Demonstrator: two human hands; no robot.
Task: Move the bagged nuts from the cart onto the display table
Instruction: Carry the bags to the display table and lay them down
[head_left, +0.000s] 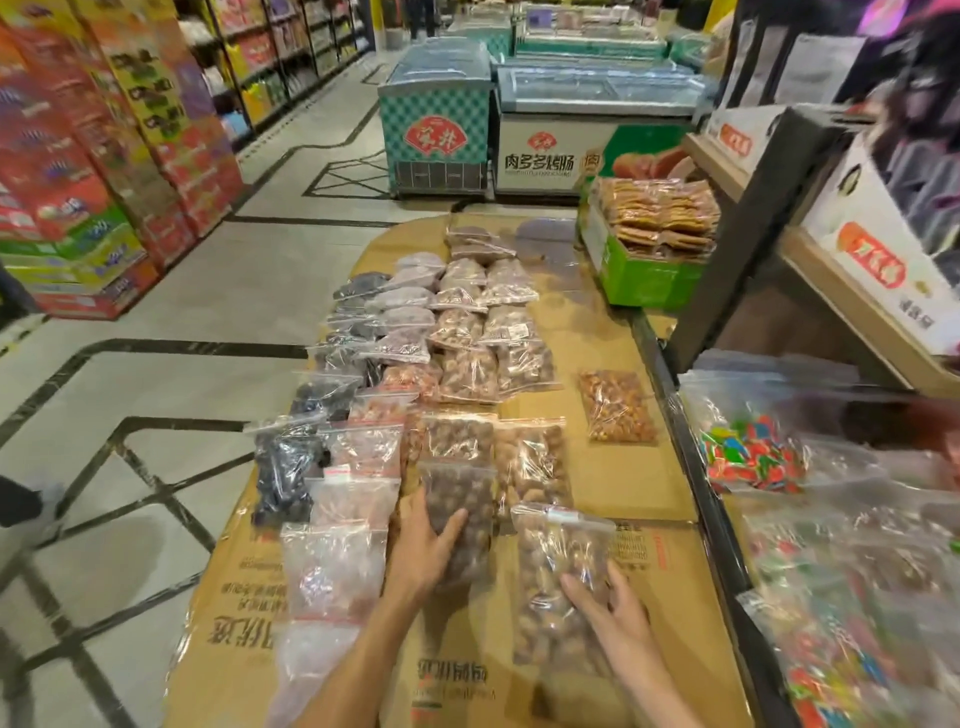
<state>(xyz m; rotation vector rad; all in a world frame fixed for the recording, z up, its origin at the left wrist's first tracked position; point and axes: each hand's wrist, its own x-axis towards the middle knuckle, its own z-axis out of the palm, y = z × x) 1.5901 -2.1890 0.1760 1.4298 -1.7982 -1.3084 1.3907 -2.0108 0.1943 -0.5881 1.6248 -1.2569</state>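
Observation:
The display table (639, 467) is covered with flattened cardboard and holds several rows of clear bags of nuts and dried fruit. My left hand (423, 540) grips a bag of dark brown nuts (462, 512) lying at the near end of a middle row, thumb on top. My right hand (605, 605) holds a bag of lighter brown nuts (558, 571) lying just to the right of it, fingers curled over its lower right side. A single bag of orange-brown nuts (617, 406) lies apart on the right. No cart is in view.
A bin with bags of colourful wrapped sweets (748, 452) adjoins the table on the right. A green box of packaged snacks (652, 234) stands at the table's far end. Chest freezers (571, 119) stand beyond. Tiled aisle floor (156, 415) lies to the left.

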